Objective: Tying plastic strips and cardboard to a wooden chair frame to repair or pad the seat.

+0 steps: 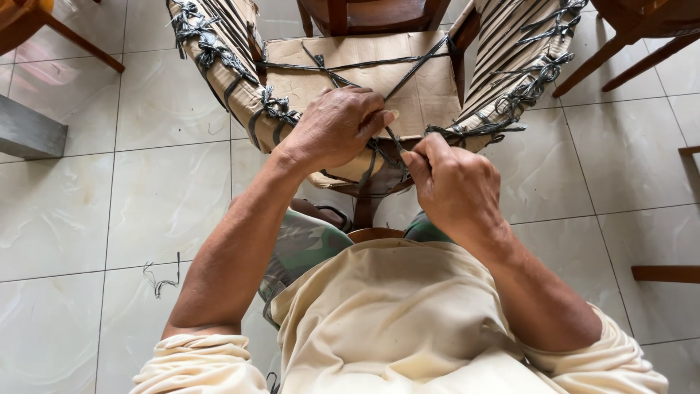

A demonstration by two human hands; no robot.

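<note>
1. The left hand is pressing down on the cardboard-wrapped chair frame, fingers clenched around a dark plastic strap at the front edge, at about 12 o'clock from the person's chest.
2. The right hand is pinching the same strap's loose end between thumb and forefinger, just at 4 o'clock of the left hand.
3. Judging by the grip, a knot or binding is being worked at the wrapped front rail; the next move is likely calling for steady tension on both ends so the strap is not slipping.
4. Other wooden chair legs are standing at 1 o'clock, and a strap scrap is lying on the tiled floor at 9 o'clock; neither is blocking the hands.
</note>
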